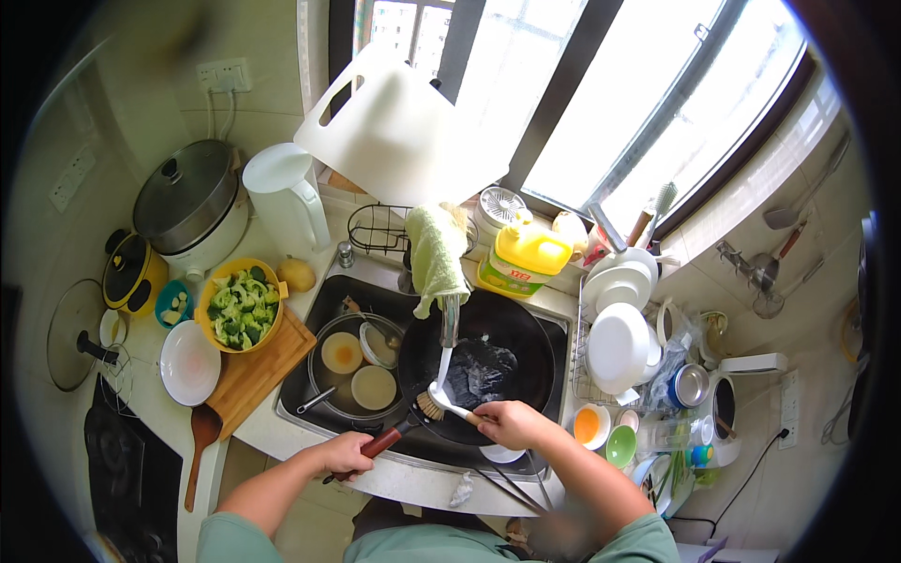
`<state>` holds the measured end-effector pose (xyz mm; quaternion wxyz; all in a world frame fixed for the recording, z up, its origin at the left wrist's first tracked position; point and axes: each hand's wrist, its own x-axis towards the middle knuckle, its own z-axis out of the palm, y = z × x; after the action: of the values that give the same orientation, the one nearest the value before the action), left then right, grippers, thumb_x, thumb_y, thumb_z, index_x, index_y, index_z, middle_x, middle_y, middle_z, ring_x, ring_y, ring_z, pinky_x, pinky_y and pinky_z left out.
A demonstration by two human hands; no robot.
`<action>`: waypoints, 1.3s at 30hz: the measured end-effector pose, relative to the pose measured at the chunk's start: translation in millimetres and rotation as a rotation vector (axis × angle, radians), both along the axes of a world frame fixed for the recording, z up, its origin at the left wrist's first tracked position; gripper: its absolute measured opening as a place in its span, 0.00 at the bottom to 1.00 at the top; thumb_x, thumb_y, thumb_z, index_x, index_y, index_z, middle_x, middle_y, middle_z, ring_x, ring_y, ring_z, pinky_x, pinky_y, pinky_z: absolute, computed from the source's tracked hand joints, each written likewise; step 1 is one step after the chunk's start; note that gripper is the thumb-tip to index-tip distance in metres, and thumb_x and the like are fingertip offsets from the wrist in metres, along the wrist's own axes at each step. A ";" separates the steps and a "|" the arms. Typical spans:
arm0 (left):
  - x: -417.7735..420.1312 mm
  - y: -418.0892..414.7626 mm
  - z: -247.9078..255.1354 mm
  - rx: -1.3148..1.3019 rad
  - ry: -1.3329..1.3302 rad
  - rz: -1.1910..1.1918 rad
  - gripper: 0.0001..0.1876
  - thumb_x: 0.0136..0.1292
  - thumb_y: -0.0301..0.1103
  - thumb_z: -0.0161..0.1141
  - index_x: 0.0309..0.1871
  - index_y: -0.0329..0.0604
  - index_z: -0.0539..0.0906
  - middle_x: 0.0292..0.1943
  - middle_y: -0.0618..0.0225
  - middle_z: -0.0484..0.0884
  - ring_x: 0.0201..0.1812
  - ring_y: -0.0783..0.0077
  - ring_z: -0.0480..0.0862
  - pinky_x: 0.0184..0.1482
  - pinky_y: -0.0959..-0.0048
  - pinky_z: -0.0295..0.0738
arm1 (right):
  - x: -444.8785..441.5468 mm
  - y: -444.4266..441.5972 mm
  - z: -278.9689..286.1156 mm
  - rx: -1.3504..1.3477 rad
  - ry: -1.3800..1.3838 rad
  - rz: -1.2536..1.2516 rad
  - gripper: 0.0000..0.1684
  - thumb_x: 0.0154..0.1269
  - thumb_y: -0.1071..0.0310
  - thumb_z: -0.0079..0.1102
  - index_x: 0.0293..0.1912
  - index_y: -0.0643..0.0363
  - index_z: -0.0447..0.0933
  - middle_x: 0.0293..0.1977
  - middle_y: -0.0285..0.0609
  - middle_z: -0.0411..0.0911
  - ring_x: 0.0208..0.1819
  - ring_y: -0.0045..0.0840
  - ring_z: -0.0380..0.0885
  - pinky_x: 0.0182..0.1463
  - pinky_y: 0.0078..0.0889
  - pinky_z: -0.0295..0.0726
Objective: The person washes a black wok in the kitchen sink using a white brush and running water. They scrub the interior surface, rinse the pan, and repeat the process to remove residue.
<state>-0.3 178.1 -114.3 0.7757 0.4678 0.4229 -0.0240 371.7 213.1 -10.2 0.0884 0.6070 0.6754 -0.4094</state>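
My left hand is closed around the reddish-brown handle of a black wok that rests in the sink. My right hand grips the handle of a white dish brush, its bristles near the wok's left rim. From the metal faucet, water runs down by the brush head, and some water lies in the wok. A light green cloth drapes over the faucet. Left of the wok, a metal pot holds bowls in cloudy water and a ladle.
On the left, a yellow colander of broccoli overlaps a wooden cutting board; a white plate and wooden spatula are beside it. Behind the sink stands a yellow detergent jug. A rack of white dishes and small bowls line the right.
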 end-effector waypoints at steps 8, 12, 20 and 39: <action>10.6 40.6 -7.3 0.009 -0.001 -0.085 0.14 0.60 0.32 0.69 0.44 0.42 0.76 0.24 0.68 0.80 0.20 0.74 0.81 0.22 0.69 0.76 | -0.5 -13.2 -1.9 0.024 -0.025 -0.063 0.26 0.70 0.61 0.65 0.66 0.51 0.84 0.48 0.53 0.90 0.49 0.47 0.90 0.58 0.46 0.87; 12.7 50.4 -8.7 0.007 0.005 -0.119 0.14 0.60 0.31 0.69 0.44 0.40 0.77 0.25 0.67 0.80 0.20 0.73 0.82 0.23 0.69 0.78 | 2.0 -19.8 -6.6 0.100 -0.002 -0.064 0.26 0.70 0.62 0.63 0.66 0.47 0.84 0.47 0.54 0.90 0.48 0.50 0.89 0.57 0.49 0.87; 8.7 61.2 1.5 -0.005 0.031 -0.127 0.13 0.63 0.30 0.69 0.46 0.39 0.78 0.25 0.67 0.82 0.22 0.73 0.84 0.25 0.70 0.78 | -5.0 -23.6 -18.0 0.222 0.007 0.019 0.25 0.69 0.63 0.62 0.65 0.45 0.83 0.41 0.54 0.89 0.45 0.53 0.88 0.51 0.55 0.87; 2.3 61.0 -7.2 0.065 0.013 -0.141 0.14 0.61 0.29 0.69 0.47 0.36 0.79 0.25 0.67 0.83 0.22 0.73 0.83 0.26 0.70 0.80 | -5.5 -34.0 -25.2 0.156 0.028 -0.081 0.27 0.70 0.62 0.66 0.67 0.50 0.82 0.46 0.57 0.89 0.48 0.52 0.89 0.55 0.49 0.87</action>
<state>2.0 239.1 -121.5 0.7538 0.5211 0.3944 -0.0679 366.2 179.1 -35.4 0.0147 0.6331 0.6811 -0.3674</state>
